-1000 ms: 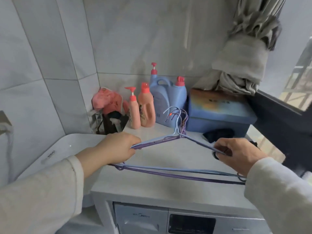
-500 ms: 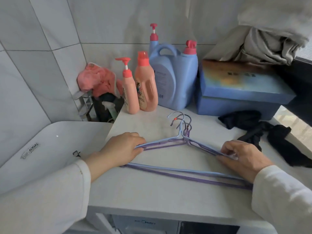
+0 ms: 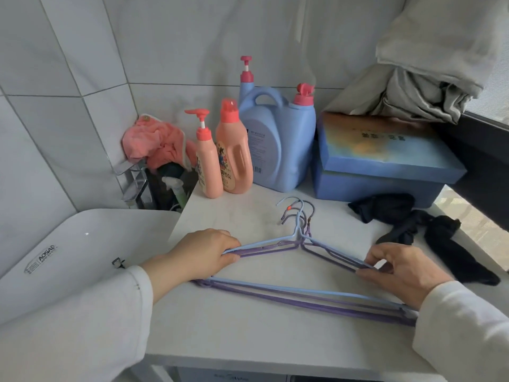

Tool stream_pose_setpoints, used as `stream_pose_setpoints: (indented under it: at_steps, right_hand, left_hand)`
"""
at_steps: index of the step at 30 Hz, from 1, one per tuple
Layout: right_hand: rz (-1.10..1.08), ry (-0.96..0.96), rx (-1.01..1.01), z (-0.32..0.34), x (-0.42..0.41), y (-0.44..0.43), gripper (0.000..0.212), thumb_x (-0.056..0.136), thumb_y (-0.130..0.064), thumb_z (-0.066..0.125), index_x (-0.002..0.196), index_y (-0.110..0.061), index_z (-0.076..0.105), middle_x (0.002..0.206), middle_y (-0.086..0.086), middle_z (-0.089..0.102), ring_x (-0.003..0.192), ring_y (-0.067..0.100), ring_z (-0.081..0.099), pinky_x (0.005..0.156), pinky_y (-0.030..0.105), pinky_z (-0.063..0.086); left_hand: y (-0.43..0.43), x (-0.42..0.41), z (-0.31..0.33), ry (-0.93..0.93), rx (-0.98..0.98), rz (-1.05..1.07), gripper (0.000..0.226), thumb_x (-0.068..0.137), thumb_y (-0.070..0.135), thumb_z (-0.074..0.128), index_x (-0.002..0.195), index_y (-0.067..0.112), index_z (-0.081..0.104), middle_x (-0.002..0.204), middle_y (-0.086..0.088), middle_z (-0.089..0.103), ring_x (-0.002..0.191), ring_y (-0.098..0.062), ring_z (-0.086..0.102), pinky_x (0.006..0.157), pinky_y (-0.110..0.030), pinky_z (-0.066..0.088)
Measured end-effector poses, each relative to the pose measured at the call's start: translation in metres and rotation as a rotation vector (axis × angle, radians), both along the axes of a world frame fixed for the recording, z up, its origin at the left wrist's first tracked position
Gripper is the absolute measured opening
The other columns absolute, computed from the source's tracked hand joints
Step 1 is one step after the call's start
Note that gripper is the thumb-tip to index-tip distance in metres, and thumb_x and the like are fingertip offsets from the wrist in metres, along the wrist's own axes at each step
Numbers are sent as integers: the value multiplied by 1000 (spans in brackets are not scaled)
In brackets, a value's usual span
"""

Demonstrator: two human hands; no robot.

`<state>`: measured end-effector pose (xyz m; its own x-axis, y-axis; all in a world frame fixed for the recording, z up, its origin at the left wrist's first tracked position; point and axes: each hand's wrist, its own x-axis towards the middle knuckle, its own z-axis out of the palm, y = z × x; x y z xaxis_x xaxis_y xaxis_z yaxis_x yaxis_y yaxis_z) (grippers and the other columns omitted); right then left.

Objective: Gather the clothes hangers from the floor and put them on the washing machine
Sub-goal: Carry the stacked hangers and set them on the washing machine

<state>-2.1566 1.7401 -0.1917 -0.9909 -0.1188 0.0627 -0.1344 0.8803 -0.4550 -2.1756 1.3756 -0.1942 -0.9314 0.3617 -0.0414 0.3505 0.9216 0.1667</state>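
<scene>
A stack of several thin blue and purple clothes hangers [image 3: 297, 295] lies flat on the white top of the washing machine [image 3: 248, 334], hooks pointing toward the back wall. My left hand [image 3: 202, 253] rests on the left shoulder of the stack with its fingers curled over the wires. My right hand [image 3: 405, 267] pinches the right shoulder of the stack between thumb and fingertips. Both sleeves are white.
Two orange bottles [image 3: 224, 153] and a blue detergent jug [image 3: 276, 139] stand at the back. A blue box [image 3: 385, 158] sits at back right under grey fabric [image 3: 421, 78]. Black cloth [image 3: 429, 230] lies to the right, a white basin [image 3: 82, 244] on the left.
The hangers came down from above the machine onto its top and now lie flat. Both hands stayed on their shoulders; my right hand's fingers have loosened to a pinch.
</scene>
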Motion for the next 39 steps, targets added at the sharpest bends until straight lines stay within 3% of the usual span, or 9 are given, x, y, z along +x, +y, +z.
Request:
stream_pose_setpoints:
  at_steps: [10, 17, 21, 25, 29, 35, 39]
  right_hand:
    - [-47, -15, -66, 5, 4, -4, 19, 73, -35, 80, 64, -24, 66, 65, -6, 62, 67, -2, 60, 55, 20, 42]
    - [-75, -48, -55, 14, 5, -9, 17, 71, -38, 80, 64, -27, 69, 58, -6, 61, 59, -7, 57, 53, 19, 40]
    - [-76, -58, -22, 8, 9, -10, 17, 71, -40, 79, 63, -29, 69, 58, -5, 65, 53, 3, 59, 51, 17, 44]
    - [-73, -85, -23, 9, 12, -11, 17, 72, -38, 79, 63, -30, 67, 57, -5, 64, 45, 1, 55, 50, 17, 42]
    - [-84, -47, -43, 13, 15, -10, 19, 72, -42, 79, 62, -29, 68, 60, -6, 64, 54, 6, 59, 54, 17, 43]
    - [-70, 5, -39, 27, 16, -5, 20, 73, -37, 79, 61, -26, 67, 53, -7, 56, 54, -4, 54, 51, 18, 40]
    - [-61, -50, 25, 23, 17, 3, 20, 73, -42, 77, 63, -28, 67, 53, -3, 60, 45, 7, 53, 51, 17, 42]
  left_hand:
    - [-1, -2, 5, 17, 44, 25, 19, 93, 41, 49, 99, 32, 65, 98, 7, 63, 94, -17, 58, 78, -39, 51]
    - [-3, -2, 13, -6, -3, 23, 20, 93, 43, 48, 101, 34, 64, 101, 9, 64, 96, -17, 57, 77, -36, 49]
    - [-5, 7, 7, -26, -30, 14, 18, 93, 37, 49, 103, 35, 63, 104, 10, 64, 97, -16, 56, 74, -32, 44]
    - [-5, 10, 6, -5, -21, 24, 20, 93, 34, 48, 106, 35, 63, 106, 10, 63, 100, -16, 57, 78, -35, 48]
    - [-4, 12, 11, -5, 14, 28, 24, 94, 40, 47, 114, 39, 62, 112, 11, 64, 104, -15, 58, 83, -38, 50]
    - [3, 3, 26, 5, 15, 24, 25, 93, 43, 50, 114, 39, 62, 117, 13, 65, 108, -15, 57, 86, -35, 49]
    - [10, 0, 15, -47, 6, 11, 24, 91, 45, 52, 112, 39, 62, 117, 11, 63, 108, -16, 58, 88, -37, 49]
